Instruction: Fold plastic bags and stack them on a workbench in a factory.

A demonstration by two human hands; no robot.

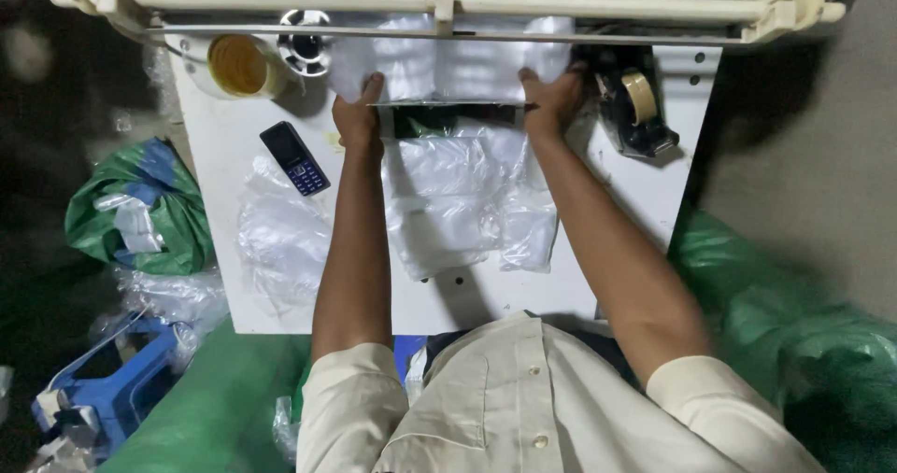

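Both hands, left hand (pixel 358 118) and right hand (pixel 553 98), grip a clear plastic bag (pixel 448 67) near a yellow-filled cup (pixel 238 66).

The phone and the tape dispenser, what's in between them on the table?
In the head view, between the dark phone and the tape dispenser lie both hands, left and right, pressing clear plastic bags.
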